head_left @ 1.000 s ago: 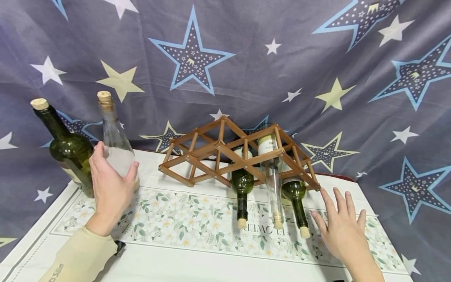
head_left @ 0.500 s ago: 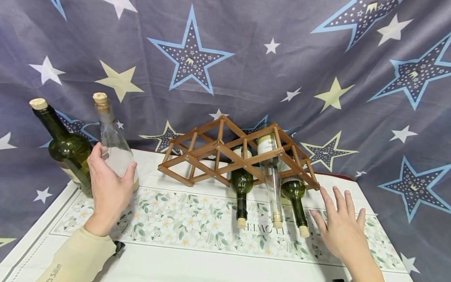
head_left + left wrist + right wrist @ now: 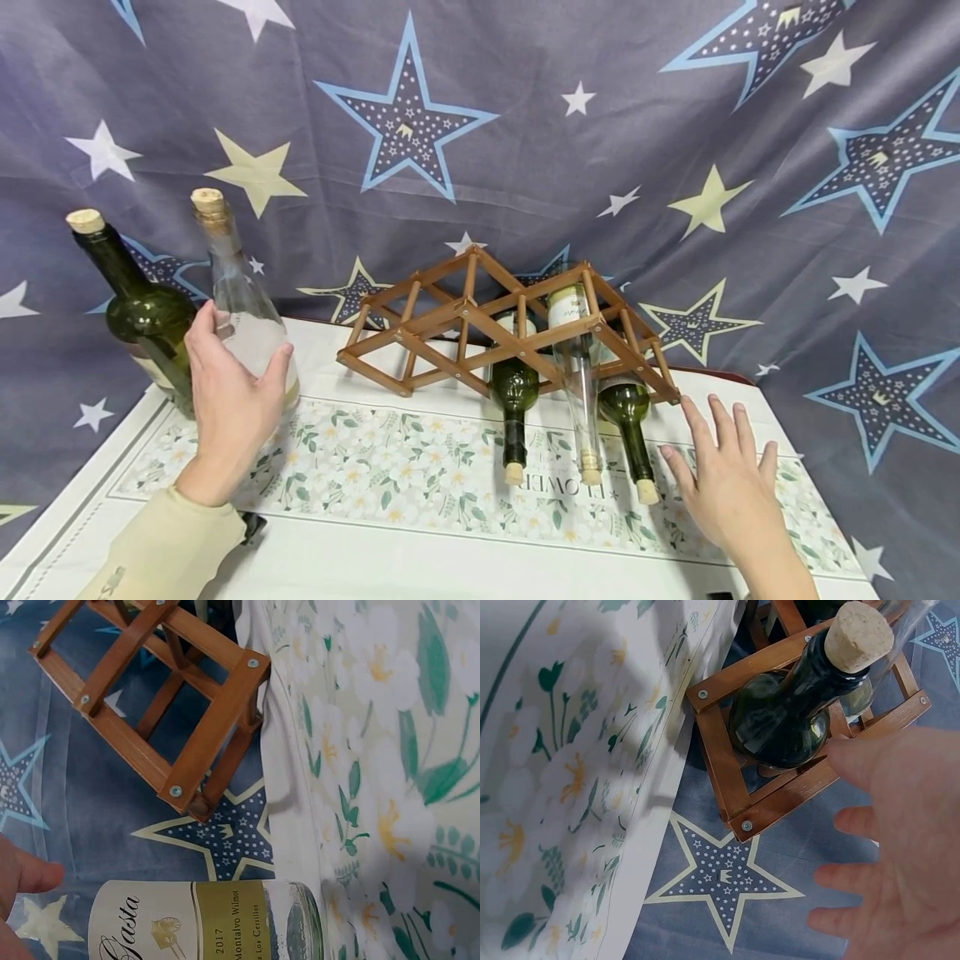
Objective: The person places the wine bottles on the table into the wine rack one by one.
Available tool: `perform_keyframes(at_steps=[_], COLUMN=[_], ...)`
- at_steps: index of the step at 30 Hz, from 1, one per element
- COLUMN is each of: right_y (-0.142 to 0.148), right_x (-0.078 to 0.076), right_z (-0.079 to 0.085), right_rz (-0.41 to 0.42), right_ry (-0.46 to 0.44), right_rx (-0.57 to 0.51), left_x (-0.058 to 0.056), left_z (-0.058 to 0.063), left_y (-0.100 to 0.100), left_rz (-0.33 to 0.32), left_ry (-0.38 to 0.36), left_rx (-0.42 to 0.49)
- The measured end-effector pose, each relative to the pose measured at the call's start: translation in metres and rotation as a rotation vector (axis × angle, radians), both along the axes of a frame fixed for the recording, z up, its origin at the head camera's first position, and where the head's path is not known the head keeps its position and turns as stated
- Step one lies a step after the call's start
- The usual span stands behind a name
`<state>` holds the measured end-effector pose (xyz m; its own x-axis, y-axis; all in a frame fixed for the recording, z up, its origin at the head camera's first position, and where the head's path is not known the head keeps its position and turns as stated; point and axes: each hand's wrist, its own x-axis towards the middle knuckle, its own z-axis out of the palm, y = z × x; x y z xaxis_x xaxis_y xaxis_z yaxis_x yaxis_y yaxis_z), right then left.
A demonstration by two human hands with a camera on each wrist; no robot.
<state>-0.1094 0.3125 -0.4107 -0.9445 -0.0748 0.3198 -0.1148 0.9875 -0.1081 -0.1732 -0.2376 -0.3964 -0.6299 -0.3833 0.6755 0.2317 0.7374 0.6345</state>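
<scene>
At the left of the head view, my left hand [image 3: 231, 400] holds a clear corked wine bottle [image 3: 242, 287], thumb on its right side and fingers round its left. The bottle leans a little to the left. Its cream and gold label [image 3: 225, 922] shows in the left wrist view. Beside the wooden wine rack [image 3: 464, 312], at its right end, my right hand [image 3: 731, 492] has its fingers spread and holds nothing. Two green bottles [image 3: 515, 387] [image 3: 628, 408] and a clear bottle [image 3: 582, 375] lie in the rack, corks toward me.
A green corked bottle [image 3: 146, 312] stands left of my left hand, close to the table's left edge. A floral runner [image 3: 390, 475] covers the white table [image 3: 420, 558]. A grey star-patterned cloth [image 3: 510, 167] hangs behind the rack.
The neck of the clear bottle in my left hand has tipped leftward, and that hand has shifted slightly left. My right hand and the rack stay in place.
</scene>
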Motion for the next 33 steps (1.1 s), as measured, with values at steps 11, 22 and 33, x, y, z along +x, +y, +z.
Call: perform_keyframes(at_steps=[11, 22, 33], right_y=[-0.002, -0.003, -0.008], right_x=[0.002, 0.002, 0.000], right_z=[0.005, 0.012, 0.020], right_rz=[0.013, 0.026, 0.032], right_ry=[0.042, 0.070, 0.073], right_rx=[-0.009, -0.014, -0.020], left_x=[0.008, 0.019, 0.028], left_z=[0.011, 0.022, 0.031], left_y=[0.011, 0.019, 0.029], left_rz=[-0.029, -0.095, -0.146], left_ry=[-0.031, -0.041, -0.066], left_rx=[0.096, 0.155, 0.221])
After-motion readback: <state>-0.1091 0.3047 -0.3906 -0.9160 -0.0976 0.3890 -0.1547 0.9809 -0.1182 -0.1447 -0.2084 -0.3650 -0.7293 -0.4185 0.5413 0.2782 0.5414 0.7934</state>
